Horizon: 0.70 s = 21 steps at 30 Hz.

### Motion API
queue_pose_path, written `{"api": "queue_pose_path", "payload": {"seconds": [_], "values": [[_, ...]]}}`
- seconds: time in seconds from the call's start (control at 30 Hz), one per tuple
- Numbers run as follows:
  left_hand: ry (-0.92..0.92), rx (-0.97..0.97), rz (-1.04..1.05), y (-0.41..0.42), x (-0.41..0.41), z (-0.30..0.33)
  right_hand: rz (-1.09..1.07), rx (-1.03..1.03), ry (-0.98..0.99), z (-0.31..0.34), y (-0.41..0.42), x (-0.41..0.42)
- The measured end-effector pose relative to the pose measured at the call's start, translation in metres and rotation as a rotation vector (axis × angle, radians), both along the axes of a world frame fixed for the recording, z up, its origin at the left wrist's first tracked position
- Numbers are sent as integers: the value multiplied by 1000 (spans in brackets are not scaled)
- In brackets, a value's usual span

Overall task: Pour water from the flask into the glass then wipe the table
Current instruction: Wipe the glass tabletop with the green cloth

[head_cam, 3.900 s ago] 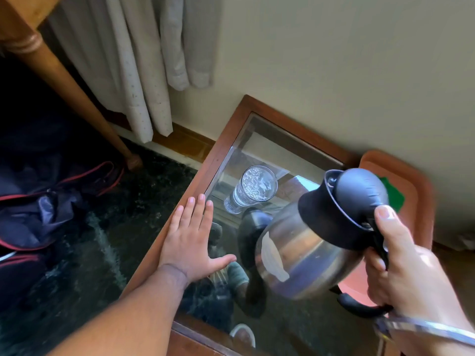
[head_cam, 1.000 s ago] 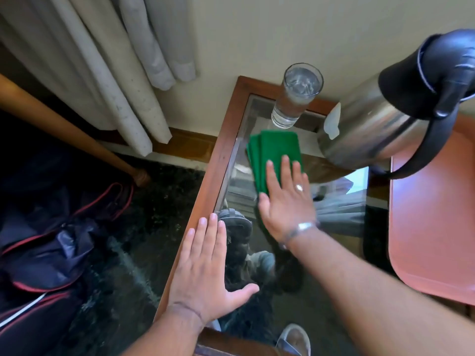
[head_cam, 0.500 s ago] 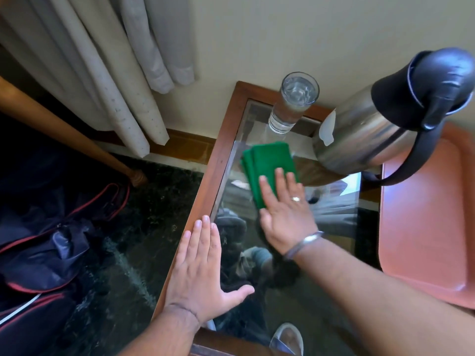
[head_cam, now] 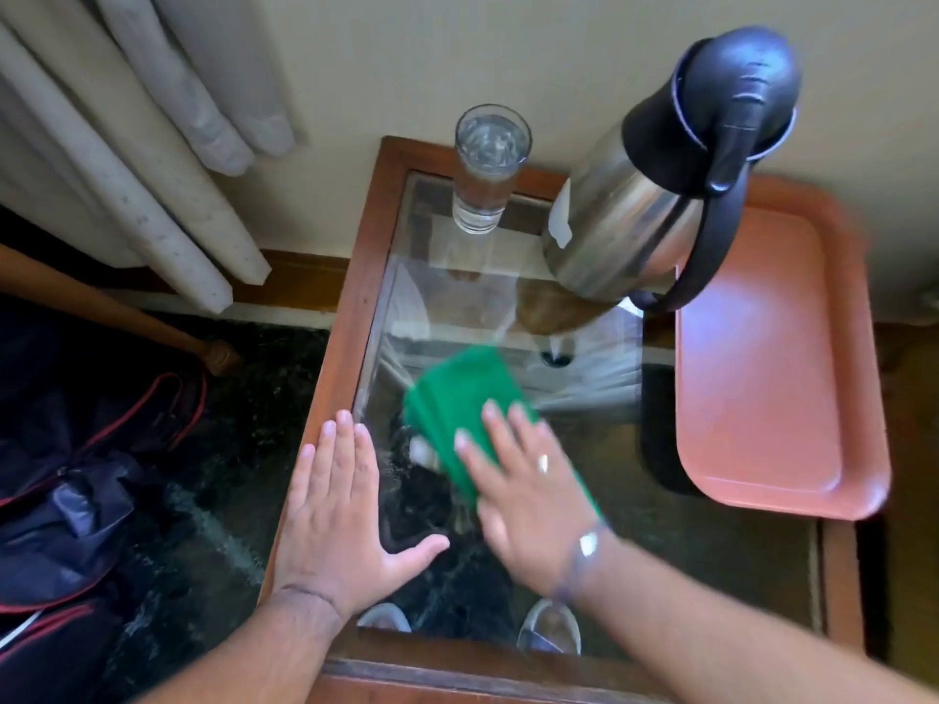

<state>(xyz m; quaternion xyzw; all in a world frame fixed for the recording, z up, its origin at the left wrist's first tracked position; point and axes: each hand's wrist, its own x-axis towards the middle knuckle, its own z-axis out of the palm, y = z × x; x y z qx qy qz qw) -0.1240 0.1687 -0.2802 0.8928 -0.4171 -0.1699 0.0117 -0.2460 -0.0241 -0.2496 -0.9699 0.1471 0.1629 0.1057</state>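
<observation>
A glass (head_cam: 489, 167) filled with water stands at the far edge of the glass-topped wooden table (head_cam: 350, 317). To its right the steel flask (head_cam: 655, 180) with a black lid and handle stands upright on the table. My right hand (head_cam: 528, 495) presses flat on a folded green cloth (head_cam: 462, 398) in the middle of the glass top; both look motion-blurred. My left hand (head_cam: 335, 510) lies flat, fingers spread, on the table's left frame, holding nothing.
A salmon-pink tray (head_cam: 762, 358) lies on the table's right side, just behind the flask's handle. A wall runs along the far edge, with curtains (head_cam: 152, 144) at the left. A dark bag (head_cam: 76, 475) lies on the floor to the left.
The flask has been put down and my right hand took the green cloth. Over the last second it has slid the cloth from near the glass toward me. My left hand stays put.
</observation>
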Motion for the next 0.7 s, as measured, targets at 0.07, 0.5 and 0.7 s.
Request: {"api": "queue_pose_path", "payload": {"seconds": [0.07,0.5,0.7], "values": [[-12,8,-2,0,0,1,106,50,83,10,14,-67],[-24,39,-97,-6,3,4,9,79,-45,1,14,-2],[-113,52,-236,-62,71,12,-497,-54,37,-4,-22,-63]]}}
